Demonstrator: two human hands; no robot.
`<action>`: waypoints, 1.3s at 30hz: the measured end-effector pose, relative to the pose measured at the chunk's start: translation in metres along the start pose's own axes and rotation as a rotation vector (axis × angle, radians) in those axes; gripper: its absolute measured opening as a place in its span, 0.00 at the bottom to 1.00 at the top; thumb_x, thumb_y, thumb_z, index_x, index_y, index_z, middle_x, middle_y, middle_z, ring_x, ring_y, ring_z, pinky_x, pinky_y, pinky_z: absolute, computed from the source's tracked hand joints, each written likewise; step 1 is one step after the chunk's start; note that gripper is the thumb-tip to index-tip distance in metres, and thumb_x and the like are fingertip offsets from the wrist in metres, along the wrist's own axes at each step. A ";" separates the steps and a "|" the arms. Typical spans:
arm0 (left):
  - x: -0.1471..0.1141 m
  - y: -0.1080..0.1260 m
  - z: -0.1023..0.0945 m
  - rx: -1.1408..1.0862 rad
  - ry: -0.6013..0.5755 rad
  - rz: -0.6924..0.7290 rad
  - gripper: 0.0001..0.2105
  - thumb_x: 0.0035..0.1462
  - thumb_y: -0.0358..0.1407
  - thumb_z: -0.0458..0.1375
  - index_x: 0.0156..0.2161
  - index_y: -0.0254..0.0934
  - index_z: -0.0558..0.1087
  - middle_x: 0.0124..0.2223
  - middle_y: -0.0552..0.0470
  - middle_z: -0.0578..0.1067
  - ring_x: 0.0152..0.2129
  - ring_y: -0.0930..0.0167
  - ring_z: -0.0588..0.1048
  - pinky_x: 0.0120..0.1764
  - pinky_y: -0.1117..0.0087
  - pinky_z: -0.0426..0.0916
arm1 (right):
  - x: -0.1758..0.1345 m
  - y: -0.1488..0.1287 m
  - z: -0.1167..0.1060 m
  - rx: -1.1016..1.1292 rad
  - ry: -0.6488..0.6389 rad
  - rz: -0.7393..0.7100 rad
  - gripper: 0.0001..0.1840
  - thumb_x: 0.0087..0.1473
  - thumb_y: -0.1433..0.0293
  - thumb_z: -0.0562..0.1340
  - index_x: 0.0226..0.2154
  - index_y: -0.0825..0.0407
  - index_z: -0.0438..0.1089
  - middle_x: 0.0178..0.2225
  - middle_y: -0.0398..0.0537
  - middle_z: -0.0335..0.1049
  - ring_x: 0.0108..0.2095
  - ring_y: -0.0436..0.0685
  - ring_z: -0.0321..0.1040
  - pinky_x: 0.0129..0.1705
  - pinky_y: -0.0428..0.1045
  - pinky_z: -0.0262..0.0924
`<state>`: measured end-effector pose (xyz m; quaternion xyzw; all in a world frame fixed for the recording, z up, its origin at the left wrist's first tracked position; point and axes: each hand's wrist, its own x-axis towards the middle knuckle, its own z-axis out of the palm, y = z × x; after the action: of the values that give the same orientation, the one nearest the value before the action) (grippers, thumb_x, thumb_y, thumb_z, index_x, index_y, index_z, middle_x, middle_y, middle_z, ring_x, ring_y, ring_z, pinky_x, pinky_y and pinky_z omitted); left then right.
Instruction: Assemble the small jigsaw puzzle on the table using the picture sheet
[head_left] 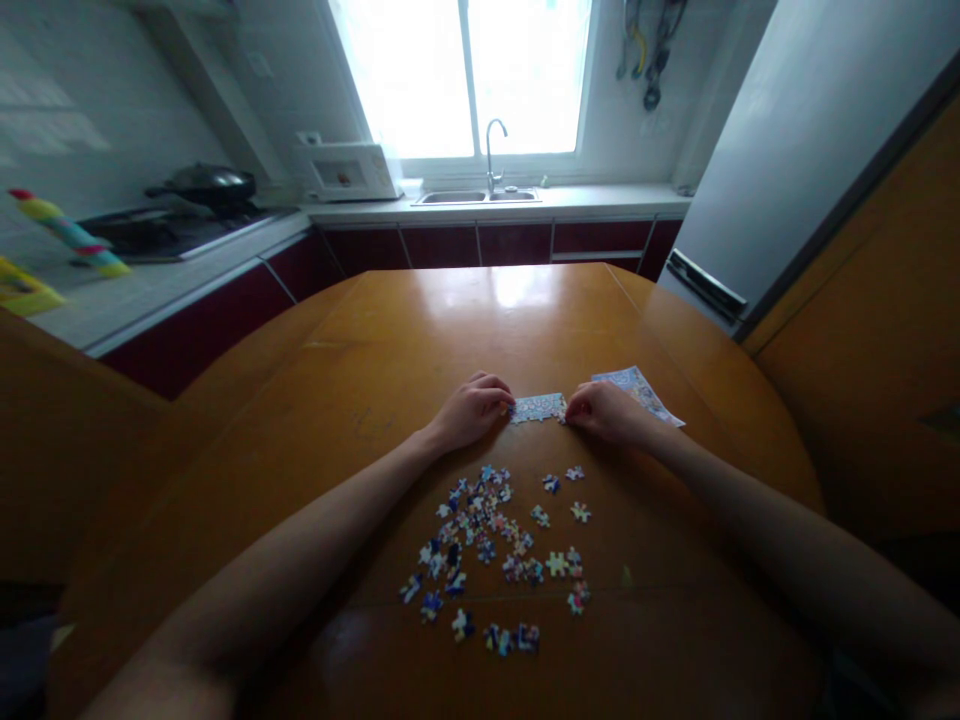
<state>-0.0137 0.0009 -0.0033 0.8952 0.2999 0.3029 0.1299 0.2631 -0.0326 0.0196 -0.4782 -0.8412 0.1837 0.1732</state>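
Head view, 12 o'clock being straight away from the person: joined puzzle strip (537, 408) lies flat between the hands, long axis roughly 9-to-3. Left hand (472, 410) at its 9 o'clock end, fingers drawn together there; pinch or just press, can't tell. Right hand (607, 412) at the 3 o'clock end, fingers bunched at the edge; grip also unclear. Printed sheet (646, 392) between 2 and 3 o'clock, partly covered by right hand. Loose puzzle pieces (486, 550) scattered between forearms, main heap toward 7 o'clock, a few strays toward 6. Worktop (420, 340) is brown, rounded, glossy, light glare at 12. Kitchen beyond: sink (451, 198) near 11:30 under bright window (405, 70), stove (202, 238) with dark pan (210, 187) at 10, fridge (795, 140) at 2.
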 end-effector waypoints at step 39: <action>0.000 0.001 0.000 -0.003 0.003 0.000 0.09 0.61 0.30 0.55 0.36 0.38 0.79 0.38 0.48 0.77 0.40 0.67 0.70 0.45 0.63 0.68 | -0.009 -0.017 -0.004 -0.223 -0.033 -0.062 0.19 0.50 0.81 0.58 0.35 0.48 0.80 0.39 0.48 0.76 0.39 0.56 0.70 0.41 0.47 0.59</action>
<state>-0.0133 0.0007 -0.0027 0.8946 0.2994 0.3048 0.1309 0.2566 -0.0477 0.0303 -0.4651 -0.8736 0.0913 0.1106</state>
